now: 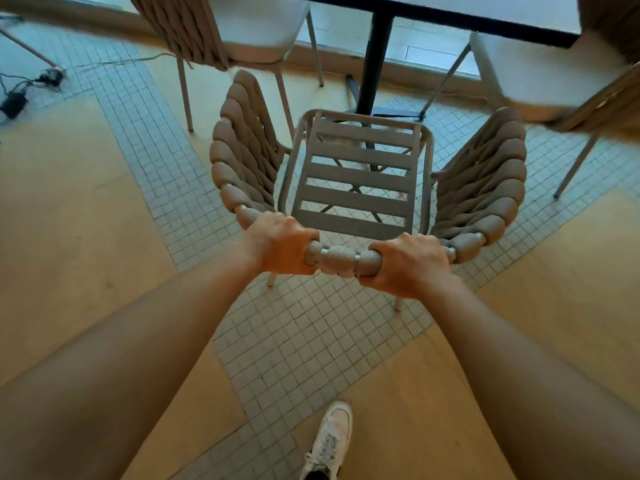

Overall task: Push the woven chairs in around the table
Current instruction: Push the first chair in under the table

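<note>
Gripping top rail of woven chair (356,174) w/ both hands: left hand (282,245) curled tight round the rail left of centre, right hand (407,263) wrapped likewise right of centre, short stretch of wrapped rail showing btwn them. Standing on tile strip of floor (304,341), slatted seat bare, front edge near bench (467,12) pedestal (375,60), seat not yet under the top. Flanking at far side: left chair (242,32) and right chair (540,74), both w/ pale cushions, tucked partly under bench. Showing at bottom: white shoe (329,441). Lying far left on floor: black cables (20,91).
</note>
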Motion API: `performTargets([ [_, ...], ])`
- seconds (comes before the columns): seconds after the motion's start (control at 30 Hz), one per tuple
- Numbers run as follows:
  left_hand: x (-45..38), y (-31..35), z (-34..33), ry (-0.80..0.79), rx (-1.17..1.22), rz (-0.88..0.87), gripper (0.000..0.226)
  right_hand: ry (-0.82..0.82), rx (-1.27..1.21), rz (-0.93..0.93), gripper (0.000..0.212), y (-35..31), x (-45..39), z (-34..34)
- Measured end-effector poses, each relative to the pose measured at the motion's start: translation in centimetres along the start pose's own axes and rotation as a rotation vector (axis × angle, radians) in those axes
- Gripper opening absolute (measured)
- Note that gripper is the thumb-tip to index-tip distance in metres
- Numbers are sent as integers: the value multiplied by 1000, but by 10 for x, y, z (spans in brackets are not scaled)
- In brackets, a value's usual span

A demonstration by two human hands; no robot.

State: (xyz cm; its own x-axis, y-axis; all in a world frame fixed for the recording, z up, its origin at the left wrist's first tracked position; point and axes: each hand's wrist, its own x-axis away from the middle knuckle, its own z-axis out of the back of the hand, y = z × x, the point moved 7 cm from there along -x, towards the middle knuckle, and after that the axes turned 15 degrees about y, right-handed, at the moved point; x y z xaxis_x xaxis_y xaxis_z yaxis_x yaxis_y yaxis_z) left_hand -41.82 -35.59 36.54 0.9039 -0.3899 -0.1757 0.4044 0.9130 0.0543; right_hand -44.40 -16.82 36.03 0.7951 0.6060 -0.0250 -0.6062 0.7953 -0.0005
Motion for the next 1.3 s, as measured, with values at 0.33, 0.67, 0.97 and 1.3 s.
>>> performTargets([
  [0.33,-73,-30,-14,56,-9,15,70,-2,-6,-32,51,49,-63,-2],
  [0.67,-104,-55,-20,148,101,-63,57,-9,-46,-18,46,68,-103,-5],
  [0.97,-128,-73,-25,162,103,-81,54,-27,-30,-16,46,81,-132,-5],
  [1.3,-151,-91,-17,270,89,-103,36,-40,4,-53,45,91,-161,-7],
])
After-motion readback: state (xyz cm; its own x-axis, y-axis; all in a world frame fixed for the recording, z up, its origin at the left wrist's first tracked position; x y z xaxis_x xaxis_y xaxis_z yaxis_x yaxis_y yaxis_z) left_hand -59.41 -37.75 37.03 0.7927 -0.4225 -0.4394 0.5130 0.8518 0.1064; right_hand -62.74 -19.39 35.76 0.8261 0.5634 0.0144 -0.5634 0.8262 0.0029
